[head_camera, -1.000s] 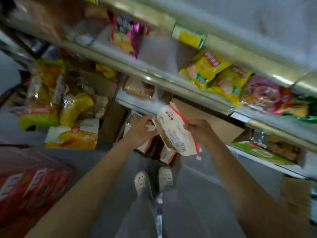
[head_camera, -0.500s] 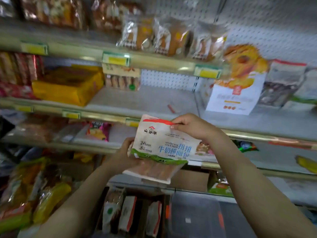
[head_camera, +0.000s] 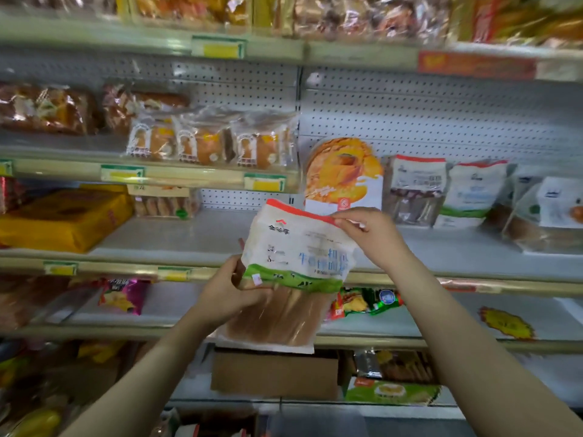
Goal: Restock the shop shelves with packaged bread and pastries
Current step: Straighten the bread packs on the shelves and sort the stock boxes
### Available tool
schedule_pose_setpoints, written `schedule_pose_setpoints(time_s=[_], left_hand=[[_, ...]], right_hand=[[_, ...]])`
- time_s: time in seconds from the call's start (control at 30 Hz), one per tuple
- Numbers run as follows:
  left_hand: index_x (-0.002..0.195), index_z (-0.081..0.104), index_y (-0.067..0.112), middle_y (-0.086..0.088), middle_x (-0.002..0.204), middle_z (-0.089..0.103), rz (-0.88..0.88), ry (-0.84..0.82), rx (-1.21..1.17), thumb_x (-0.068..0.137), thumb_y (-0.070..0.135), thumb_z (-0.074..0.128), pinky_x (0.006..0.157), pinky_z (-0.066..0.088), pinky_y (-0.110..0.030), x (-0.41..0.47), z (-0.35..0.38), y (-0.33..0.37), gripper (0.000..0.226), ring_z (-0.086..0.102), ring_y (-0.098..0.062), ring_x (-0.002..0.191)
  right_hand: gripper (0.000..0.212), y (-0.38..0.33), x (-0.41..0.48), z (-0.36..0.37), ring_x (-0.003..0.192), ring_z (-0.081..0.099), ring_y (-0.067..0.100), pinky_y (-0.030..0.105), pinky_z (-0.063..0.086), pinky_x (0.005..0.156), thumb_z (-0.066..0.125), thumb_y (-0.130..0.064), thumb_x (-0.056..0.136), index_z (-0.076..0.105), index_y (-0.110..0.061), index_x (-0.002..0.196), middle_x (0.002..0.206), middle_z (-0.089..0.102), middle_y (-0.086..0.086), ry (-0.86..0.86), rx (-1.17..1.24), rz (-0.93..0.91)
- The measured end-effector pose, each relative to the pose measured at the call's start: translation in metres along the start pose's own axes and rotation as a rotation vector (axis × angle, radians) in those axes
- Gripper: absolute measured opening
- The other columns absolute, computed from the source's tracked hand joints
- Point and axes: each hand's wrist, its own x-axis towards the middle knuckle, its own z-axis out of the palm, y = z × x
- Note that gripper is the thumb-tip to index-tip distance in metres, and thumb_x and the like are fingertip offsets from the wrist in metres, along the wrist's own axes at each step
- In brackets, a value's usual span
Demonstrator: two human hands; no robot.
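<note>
I hold a bag of stick bread (head_camera: 293,272) upright in front of the shelves; it is white with a red top strip, a green band and a clear lower half showing brown sticks. My left hand (head_camera: 230,294) grips its lower left side. My right hand (head_camera: 369,231) pinches its top right corner. The bag hangs just in front of the grey middle shelf (head_camera: 195,238), whose centre stretch is bare. Similar white bread bags (head_camera: 416,190) stand on that shelf to the right.
A yellow box (head_camera: 60,216) lies on the middle shelf at left, an orange-printed bag (head_camera: 344,178) at centre. Clear-wrapped pastries (head_camera: 205,140) fill the shelf above. A cardboard box (head_camera: 274,373) sits on a low shelf below the bag.
The view has swung up from the floor and low shelves to the middle shelves. Both hands have lifted the bread bag and turned it upright, closer to the middle shelf.
</note>
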Motion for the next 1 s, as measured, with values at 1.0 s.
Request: schedule_pose_setpoints(time_s=[1.0], left_hand=[[0.098, 0.067, 0.033, 0.015, 0.090, 0.072, -0.004, -0.160, -0.258, 0.086, 0.032, 0.074, 0.066, 0.047, -0.017, 0.037, 0.056, 0.056, 0.014, 0.066, -0.005, 0.085]], right_hand=[[0.031, 0.066, -0.068, -0.007, 0.092, 0.068, 0.019, 0.038, 0.049, 0.082, 0.063, -0.039, 0.093, 0.067, -0.025, 0.120, 0.103, 0.075, -0.002, 0.052, 0.671, 0.564]])
